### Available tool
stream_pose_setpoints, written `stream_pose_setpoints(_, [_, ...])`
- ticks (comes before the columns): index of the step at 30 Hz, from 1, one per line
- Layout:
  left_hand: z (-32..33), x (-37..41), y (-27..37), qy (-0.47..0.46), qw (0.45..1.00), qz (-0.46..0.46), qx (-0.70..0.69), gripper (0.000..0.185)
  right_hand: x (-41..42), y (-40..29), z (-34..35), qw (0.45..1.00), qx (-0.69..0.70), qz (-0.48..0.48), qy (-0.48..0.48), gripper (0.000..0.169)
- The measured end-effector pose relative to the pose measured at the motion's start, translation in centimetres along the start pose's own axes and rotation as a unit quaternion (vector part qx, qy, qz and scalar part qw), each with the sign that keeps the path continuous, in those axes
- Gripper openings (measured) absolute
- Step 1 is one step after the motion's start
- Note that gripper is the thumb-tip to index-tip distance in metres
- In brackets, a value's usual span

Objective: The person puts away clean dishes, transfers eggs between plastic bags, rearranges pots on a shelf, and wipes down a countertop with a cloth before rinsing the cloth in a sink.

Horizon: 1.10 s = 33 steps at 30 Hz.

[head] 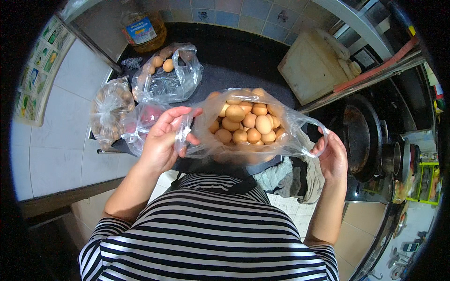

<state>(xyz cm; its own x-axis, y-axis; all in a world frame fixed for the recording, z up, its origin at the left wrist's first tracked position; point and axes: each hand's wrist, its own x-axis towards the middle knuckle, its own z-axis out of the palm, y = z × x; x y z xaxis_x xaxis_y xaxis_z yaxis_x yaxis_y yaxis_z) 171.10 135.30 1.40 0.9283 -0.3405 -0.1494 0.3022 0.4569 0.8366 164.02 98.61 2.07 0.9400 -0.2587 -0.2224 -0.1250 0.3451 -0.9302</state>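
Note:
A clear plastic bag (204, 140) full of brown eggs (249, 120) rests at the counter's front edge, its mouth spread wide. My left hand (168, 137) grips one handle of this bag, palm up. The other handle is looped over the fingers of my right hand (330, 151), which pulls it out to the right. Behind my left hand lies a tied clear bag (132, 140) with something pink or red inside. Farther back, a second open plastic bag (168, 87) holds several eggs (168, 65).
A knotted bag of small brown items (111, 109) sits at the left. An oil bottle (142, 31) stands at the back left, a bulky beige container (313, 66) at the back right. Cloths (281, 177) hang at the front edge. A wok (360, 137) and a small pot (391, 158) are at the right.

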Motion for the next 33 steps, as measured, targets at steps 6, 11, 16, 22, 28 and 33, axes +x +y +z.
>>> stream_pose_setpoints(6, [-0.4, -0.5, 0.0, 0.039, 0.998, 0.018, -0.054, 0.035, -0.1, 2.3, -1.8, 0.997, -0.026, -0.03, 0.068, 0.027])
stream_pose_setpoints(11, [1.0, -0.6, 0.3, 0.055, 0.996, 0.053, 0.046, 0.037, -0.6, 1.0, 0.5, 0.957, -0.166, -0.18, 0.156, 0.034])
stream_pose_setpoints(16, [1.3, -1.2, -1.0, 0.133, 0.957, 0.154, 0.209, 0.043, -3.7, -0.8, 4.2, 0.772, -0.399, -0.495, 0.034, 0.034])
stream_pose_setpoints(22, [-1.3, -2.3, -1.5, 0.18, 0.884, 0.257, 0.347, 0.025, -5.9, 1.1, 3.5, 0.76, -0.407, -0.503, -0.063, 0.028])
stream_pose_setpoints(28, [-8.2, -2.1, 0.3, 0.207, 0.876, 0.204, 0.384, 0.021, -6.0, 1.8, 6.5, 0.801, -0.373, -0.451, -0.128, 0.022])
stream_pose_setpoints(33, [-11.3, 3.5, 2.9, 0.118, 0.784, 0.172, 0.585, 0.022, -6.1, 1.2, 11.1, 0.791, -0.408, -0.43, -0.153, 0.02])
